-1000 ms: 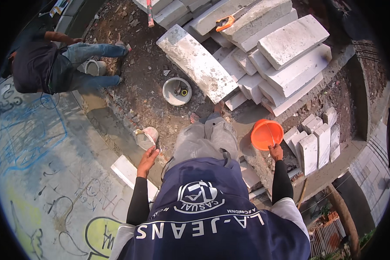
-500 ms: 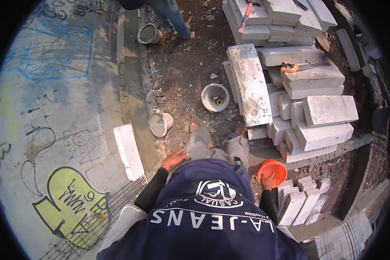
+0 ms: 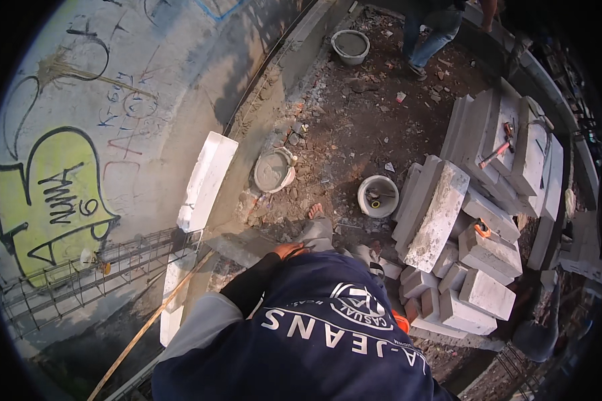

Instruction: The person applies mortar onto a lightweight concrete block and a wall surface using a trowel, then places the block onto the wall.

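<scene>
My left hand [image 3: 291, 250] lies against my left thigh, partly covered by my dark shirt. Its visible fingers look extended, with nothing in them. My right hand is hidden behind my body. Only a sliver of an orange plastic bowl [image 3: 400, 321] shows past the right side of my shirt. Ahead and to the left of my legs stands a bucket of grey mortar [image 3: 273, 171]. A pale round tub [image 3: 378, 196] with a yellow ring-shaped item and other small things inside sits ahead of my feet.
White blocks [image 3: 478, 294] are stacked at the right, with an orange-handled saw [image 3: 481, 228] and a hammer [image 3: 498, 152] on them. A white block [image 3: 207, 180] stands along the graffitied wall [image 3: 147, 140]. Rebar [image 3: 87, 260] runs lower left. A co-worker's legs [image 3: 431, 33] and another mortar bucket [image 3: 350, 47] are far ahead.
My view has swung leftward, shifting the blocks and buckets in the picture. My right hand, earlier inside the orange bowl, has gone out of sight, and the bowl is mostly covered.
</scene>
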The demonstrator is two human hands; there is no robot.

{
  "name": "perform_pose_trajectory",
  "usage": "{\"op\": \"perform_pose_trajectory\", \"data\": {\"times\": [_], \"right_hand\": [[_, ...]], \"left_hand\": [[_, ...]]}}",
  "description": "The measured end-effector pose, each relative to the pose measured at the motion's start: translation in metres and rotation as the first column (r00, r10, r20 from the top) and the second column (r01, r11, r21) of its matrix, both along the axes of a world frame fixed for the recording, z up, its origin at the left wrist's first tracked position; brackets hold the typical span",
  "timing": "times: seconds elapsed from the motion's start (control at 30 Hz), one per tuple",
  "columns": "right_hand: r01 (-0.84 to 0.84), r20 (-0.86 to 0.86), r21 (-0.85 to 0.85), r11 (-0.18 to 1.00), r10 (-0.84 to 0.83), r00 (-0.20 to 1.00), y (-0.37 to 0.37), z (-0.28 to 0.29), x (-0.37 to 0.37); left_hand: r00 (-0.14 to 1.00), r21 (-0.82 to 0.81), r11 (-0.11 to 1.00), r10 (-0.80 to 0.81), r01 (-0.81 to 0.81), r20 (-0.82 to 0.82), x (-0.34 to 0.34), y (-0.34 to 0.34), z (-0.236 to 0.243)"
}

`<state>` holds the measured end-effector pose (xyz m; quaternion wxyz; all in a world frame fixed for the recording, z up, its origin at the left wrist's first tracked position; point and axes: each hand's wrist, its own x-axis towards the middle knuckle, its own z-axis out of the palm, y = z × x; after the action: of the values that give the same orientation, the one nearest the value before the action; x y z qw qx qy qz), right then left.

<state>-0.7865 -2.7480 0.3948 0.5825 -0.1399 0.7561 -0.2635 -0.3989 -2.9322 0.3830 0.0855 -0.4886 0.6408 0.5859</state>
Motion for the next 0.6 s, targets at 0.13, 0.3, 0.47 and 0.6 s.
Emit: {"op": "perform_pose_trajectory", "data": {"times": [0.13, 0.3, 0.47, 0.6], "right_hand": [[-0.036, -0.045, 0.015, 0.999, 0.037, 0.998, -0.037, 0.018, 0.005], [-0.075, -0.093, 0.037, 0.996, 0.078, 0.993, -0.066, 0.045, 0.018], [-0.138, -0.089, 0.048, 0.989, 0.142, 0.986, -0.085, 0.064, 0.028], [-0.182, -0.092, 0.056, 0.982, 0.187, 0.978, -0.093, 0.068, 0.017]], "left_hand": [[0.998, -0.135, 0.989, -0.056, 0.053, -0.024, 0.023, -0.035, -0.001], [0.997, -0.022, 0.998, -0.06, 0.059, -0.053, 0.035, -0.059, -0.023], [0.995, -0.04, 0.999, -0.023, 0.019, -0.096, 0.043, -0.067, -0.039], [0.998, -0.065, 0.997, 0.033, -0.036, -0.045, 0.036, -0.065, -0.032]]}}
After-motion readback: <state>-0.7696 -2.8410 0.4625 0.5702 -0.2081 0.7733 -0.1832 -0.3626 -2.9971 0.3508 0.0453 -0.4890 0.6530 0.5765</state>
